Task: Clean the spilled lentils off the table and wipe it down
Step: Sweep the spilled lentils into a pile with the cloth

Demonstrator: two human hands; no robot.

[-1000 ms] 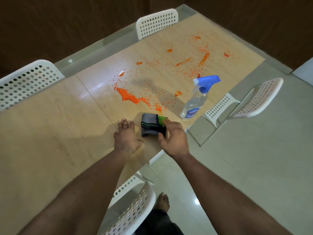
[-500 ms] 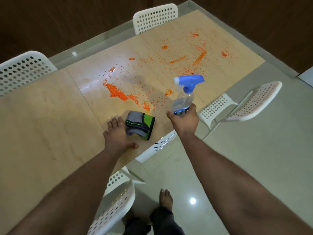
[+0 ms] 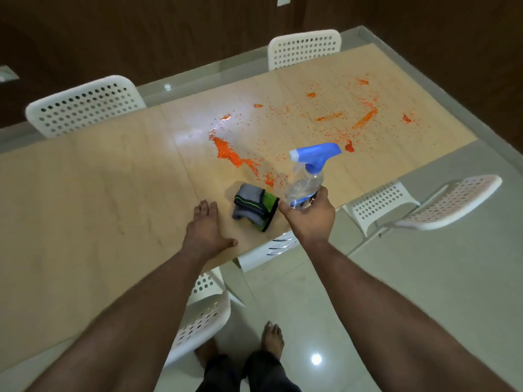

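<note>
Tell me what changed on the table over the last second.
The right hand let go of the folded cloth, took hold of the spray bottle and lifted it. The left hand stays flat on the table; the lentils are untouched.

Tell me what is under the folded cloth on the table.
The folded cloth lies on bare table near scattered lentils. Whether any lentils lie beneath it cannot be seen.

Table: spilled lentils scattered over its middle and far right part; folded cloth near the front edge, between the left hand flat on the tabletop and the right hand holding the spray bottle; chairs ranged around it.
</note>
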